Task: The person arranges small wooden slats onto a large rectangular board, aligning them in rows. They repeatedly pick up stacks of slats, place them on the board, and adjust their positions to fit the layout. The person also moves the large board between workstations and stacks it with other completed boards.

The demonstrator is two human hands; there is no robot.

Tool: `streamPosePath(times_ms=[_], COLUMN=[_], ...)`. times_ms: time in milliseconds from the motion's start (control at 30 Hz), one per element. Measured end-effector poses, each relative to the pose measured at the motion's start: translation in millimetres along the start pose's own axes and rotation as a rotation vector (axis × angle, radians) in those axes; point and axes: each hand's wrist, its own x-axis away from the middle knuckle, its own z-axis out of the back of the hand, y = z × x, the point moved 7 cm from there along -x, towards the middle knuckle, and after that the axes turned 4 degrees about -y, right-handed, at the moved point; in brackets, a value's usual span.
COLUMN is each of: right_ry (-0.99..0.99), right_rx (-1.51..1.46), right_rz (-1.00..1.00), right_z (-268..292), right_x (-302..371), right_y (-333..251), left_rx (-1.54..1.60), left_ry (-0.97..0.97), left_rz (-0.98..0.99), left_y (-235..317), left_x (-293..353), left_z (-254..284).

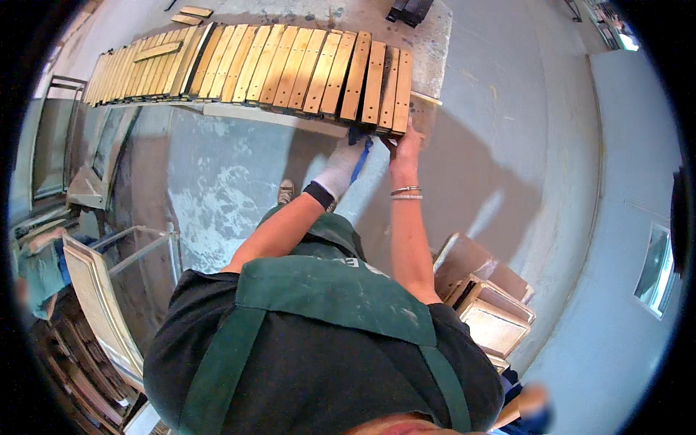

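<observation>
A long row of narrow wooden slats (290, 69) lies side by side on a work table, several with small dark holes near their ends. My bare right hand (407, 145), with bracelets at the wrist, grips the near end of the slats (403, 94) at the row's right end. Beside it, my left hand (346, 161) wears a pale glove with dark fingertips and reaches to the slats' near ends. Its fingers are mostly hidden under that edge. A blue strip (362, 161) runs along this glove; whether it is held or part of the glove is unclear.
One loose slat (158, 51) rests across the row. Dark pieces (410, 10) lie at the table's far side. Framed panels (101, 304) stand at my left, with more panels (496, 319) at my right. Other people are partly visible behind on both sides.
</observation>
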Motion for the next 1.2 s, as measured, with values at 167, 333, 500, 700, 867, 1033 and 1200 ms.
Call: streamPosePath(times_ms=[167, 333, 500, 700, 867, 1033, 1200], right_ry=[-0.046, -0.252, -0.231, -0.381, -0.479, -0.341, -0.325], right_rx=[0.27, 0.477, 0.488, 0.15, 0.221, 0.179, 0.074], right_rz=[-0.049, -0.039, -0.054, -0.032, -0.001, -0.044, 0.0], right_z=[20, 50, 30, -8, -23, -23, -30], right_x=[-1, -32, -22, -9, -11, -25, -29], right_y=[-27, -37, -72, -82, -93, -90, -81], left_rx=[0.011, 0.346, 0.218, 0.297, 0.269, 0.996, 1.024], left_ry=[-0.171, -0.135, -0.012, 0.216, 0.387, 0.239, 0.206], left_rz=[0.135, 0.157, -0.172, -0.289, -0.272, 0.116, 0.158], left_y=[29, 10, 20, 42, 51, 41, 50], left_x=[6, -9, 21, 7, -9, -36, -36], left_z=[22, 20, 39, 48, 58, 53, 63])
